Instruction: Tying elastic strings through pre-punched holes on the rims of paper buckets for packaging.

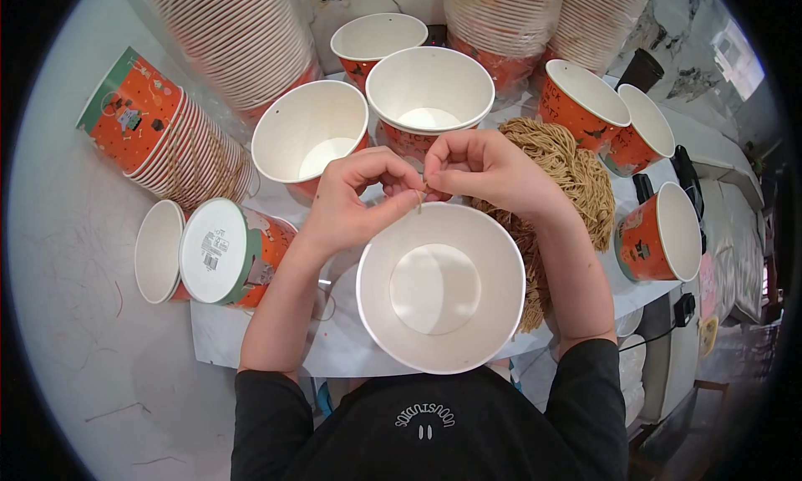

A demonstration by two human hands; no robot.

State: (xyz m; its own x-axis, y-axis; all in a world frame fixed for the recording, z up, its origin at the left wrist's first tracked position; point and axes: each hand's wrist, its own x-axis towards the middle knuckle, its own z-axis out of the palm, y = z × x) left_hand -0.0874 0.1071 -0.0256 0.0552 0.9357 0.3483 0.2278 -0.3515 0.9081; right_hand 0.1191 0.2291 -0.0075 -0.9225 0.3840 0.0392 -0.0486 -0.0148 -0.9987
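Paper bucket (435, 289), white inside, sits right at the near edge of the table (219, 335), just in front of the person's dark shirt (426, 435), its mouth facing up. All the action is at the far side of its rim! Left hand (359, 198) comes in from the left, thumb and forefinger pinched tight on a thin tan strand (420, 202). Right hand (493, 172) meets it there, thumb and fingertips closed together on the same strand, the two sets of fingertips practically touching. What exactly the fingertips do with it is too small to tell. Just right of the bucket, partly behind the right forearm, lies a big heap of tan cord (576, 176). Two open buckets stand beyond the hands, one far left (310, 134), one far centre (430, 88). Over on the left, a nested stack (205, 151) leans over, and near it a tipped bucket (215, 251) shows its white base.
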